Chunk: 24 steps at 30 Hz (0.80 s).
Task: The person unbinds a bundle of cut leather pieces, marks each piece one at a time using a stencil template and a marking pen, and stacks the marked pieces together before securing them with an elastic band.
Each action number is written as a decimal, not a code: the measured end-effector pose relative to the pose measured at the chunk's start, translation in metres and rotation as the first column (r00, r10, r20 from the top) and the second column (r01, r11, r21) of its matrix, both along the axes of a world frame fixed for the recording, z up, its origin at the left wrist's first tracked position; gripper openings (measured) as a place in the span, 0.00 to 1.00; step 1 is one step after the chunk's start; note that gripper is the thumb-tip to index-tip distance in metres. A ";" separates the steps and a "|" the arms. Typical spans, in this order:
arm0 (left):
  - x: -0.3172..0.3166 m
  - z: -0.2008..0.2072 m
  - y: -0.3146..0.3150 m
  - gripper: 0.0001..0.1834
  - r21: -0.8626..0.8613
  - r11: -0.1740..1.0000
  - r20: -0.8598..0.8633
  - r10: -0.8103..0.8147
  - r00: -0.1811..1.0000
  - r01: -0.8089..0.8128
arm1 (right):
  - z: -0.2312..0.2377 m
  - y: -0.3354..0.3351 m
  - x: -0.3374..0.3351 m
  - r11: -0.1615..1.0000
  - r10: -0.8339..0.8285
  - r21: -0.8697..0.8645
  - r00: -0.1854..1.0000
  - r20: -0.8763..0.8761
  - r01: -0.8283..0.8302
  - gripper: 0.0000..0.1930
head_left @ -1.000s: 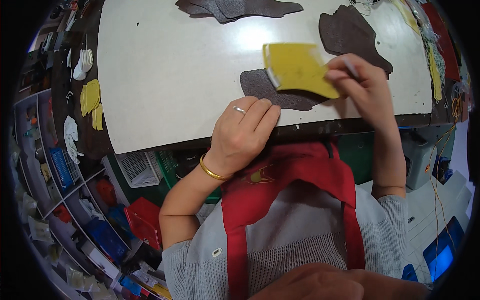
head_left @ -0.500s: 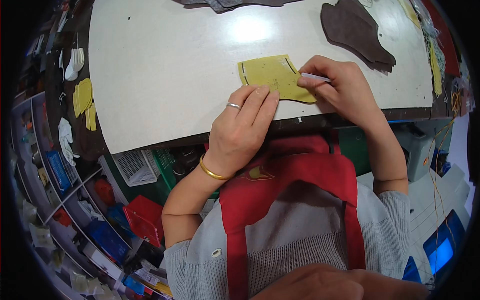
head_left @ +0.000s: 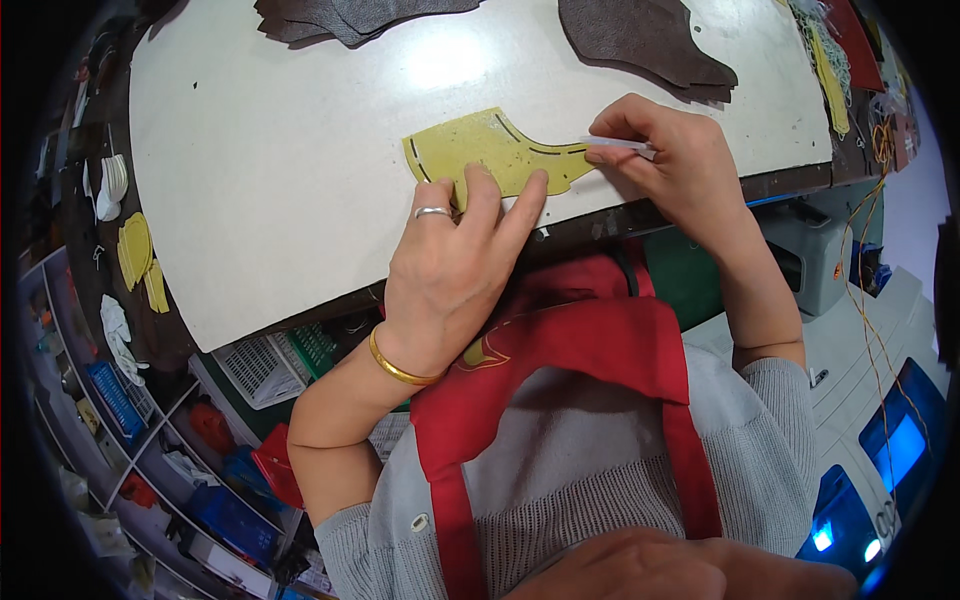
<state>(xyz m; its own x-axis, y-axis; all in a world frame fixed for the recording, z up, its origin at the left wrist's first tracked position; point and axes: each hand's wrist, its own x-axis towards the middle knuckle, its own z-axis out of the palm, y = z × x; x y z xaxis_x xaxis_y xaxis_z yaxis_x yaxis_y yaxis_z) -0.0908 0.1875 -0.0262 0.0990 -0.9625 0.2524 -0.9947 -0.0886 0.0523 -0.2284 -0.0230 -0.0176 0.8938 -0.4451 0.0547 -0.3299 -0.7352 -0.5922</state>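
A yellow shoe-pattern template with dark slots along its edges lies flat near the front edge of the white table. My left hand, wearing a ring and a gold bangle, presses on its lower side with spread fingertips and grips nothing. At the template's narrow right end, my right hand pinches a slim whitish pen. The pen points left along the slot there. Whether its tip touches the surface I cannot tell.
Dark brown leather pieces are stacked at the back right, and more dark leather lies at the back. Yellow templates and white gloves hang by the left edge. Below stand shelves and a white basket.
My right hand has shifted to the template's narrow end, uncovering its curved slot. My left fingers have spread wider. The whole view has shifted, so the table things appear further left.
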 end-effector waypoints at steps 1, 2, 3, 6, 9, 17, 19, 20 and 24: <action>-0.001 -0.001 0.000 0.25 0.004 1.000 -0.011 0.001 1.000 -0.001 | -0.002 -0.001 0.000 0.999 0.023 -0.048 0.999 0.046 -0.021 0.11; -0.003 0.000 0.000 0.25 0.002 1.000 -0.010 0.006 1.000 -0.006 | -0.002 -0.006 0.002 0.998 0.028 -0.050 0.999 0.046 -0.026 0.11; -0.005 0.001 -0.001 0.24 0.010 1.000 -0.007 0.005 1.000 -0.005 | -0.002 -0.013 0.004 0.987 0.007 -0.161 0.988 0.155 0.018 0.08; -0.014 -0.001 -0.003 0.23 0.006 1.000 -0.019 0.017 1.000 -0.017 | 0.014 -0.014 0.026 0.947 0.139 -0.320 0.938 0.318 -0.032 0.06; -0.023 -0.015 -0.007 0.21 -0.081 0.996 0.056 0.034 0.998 -0.029 | 0.024 0.002 0.052 0.891 0.320 -0.408 0.913 0.254 -0.199 0.15; -0.035 -0.021 -0.001 0.21 -0.129 0.989 -0.013 0.070 0.997 -0.071 | 0.018 0.045 0.117 0.744 0.650 -0.046 0.738 -0.179 -0.667 0.12; -0.030 -0.019 -0.008 0.20 -0.183 0.980 0.027 0.090 0.996 -0.083 | 0.000 0.040 0.127 0.805 0.574 -0.284 0.805 0.150 -0.521 0.12; -0.027 -0.016 -0.010 0.19 -0.157 0.985 0.043 0.084 0.996 -0.076 | 0.002 0.036 0.127 0.806 0.524 -0.383 0.845 0.106 -0.452 0.08; -0.027 -0.014 -0.014 0.16 -0.140 0.986 0.049 0.098 0.994 -0.091 | 0.020 0.017 0.095 0.953 0.284 0.088 0.956 0.071 -0.289 0.14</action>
